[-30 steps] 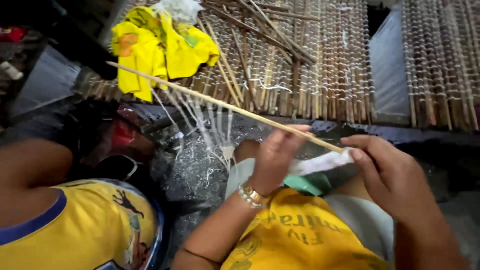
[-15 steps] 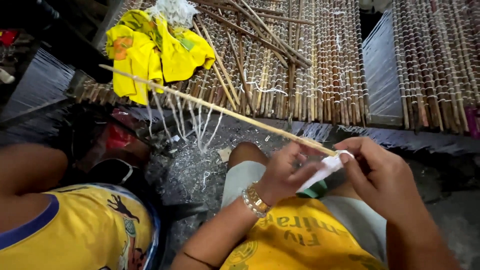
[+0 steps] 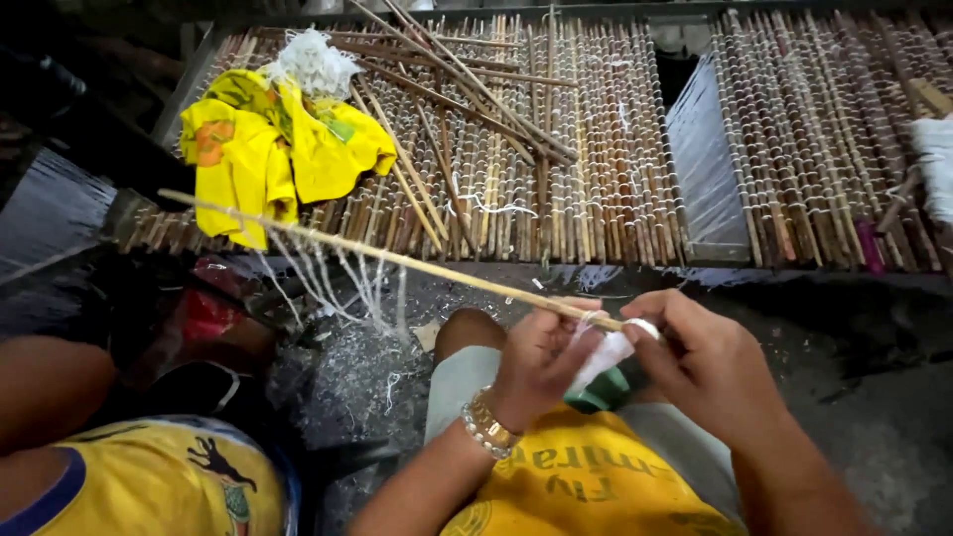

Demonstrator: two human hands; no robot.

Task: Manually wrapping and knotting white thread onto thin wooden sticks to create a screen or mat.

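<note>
Bamboo stick (image 3: 397, 260) sat pinched in our left hand (image 3: 541, 357), slanting away up-left, while our right hand (image 3: 710, 362) gripped the white thread wad (image 3: 608, 349) at its near end. Mid-wrap, we reckoned; next needed steady tension.

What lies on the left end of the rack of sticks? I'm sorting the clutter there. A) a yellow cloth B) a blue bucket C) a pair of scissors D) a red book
A: a crumpled yellow cloth lies on the rack of sticks at its left end, beyond the long stick held by the left hand and right hand.
</note>
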